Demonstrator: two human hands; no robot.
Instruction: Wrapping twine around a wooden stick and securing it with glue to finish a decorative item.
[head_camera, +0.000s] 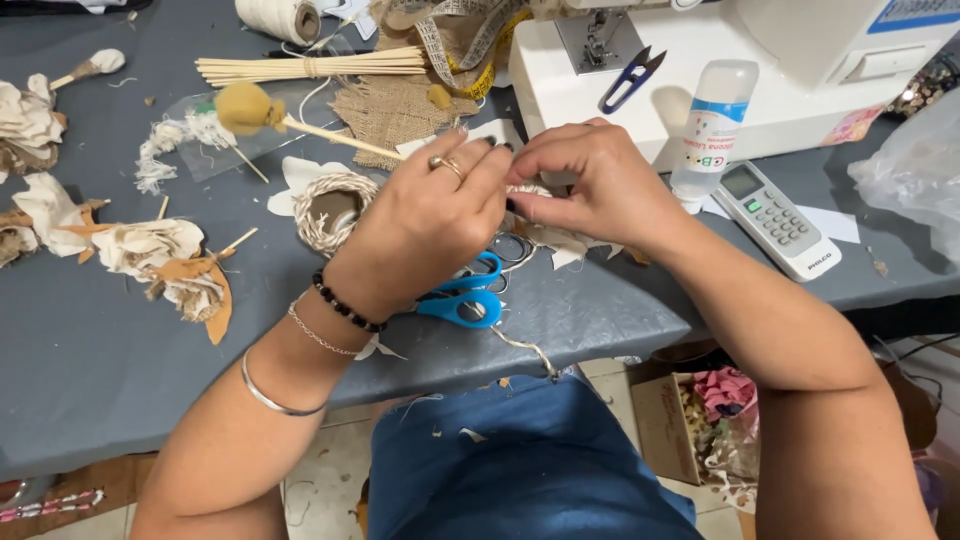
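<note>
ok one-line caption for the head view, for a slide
Both hands, left hand and right hand, pinch a small cream piece above blue-handled scissors on a grey table.

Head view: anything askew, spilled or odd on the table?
Mostly craft clutter. The blue-handled scissors lie close to the table edge, partly under the left hand, and a twine strand dangles over that edge. Frayed scraps are scattered at left. Nothing looks spilled or broken.

Single view, head-worn camera: looks steeply down and forward from close above the grey cloth-covered worktable (120, 370), taking in its near edge, the person's blue-clad lap below, and a white plastic sewing machine (760, 60) at the far side.
</note>
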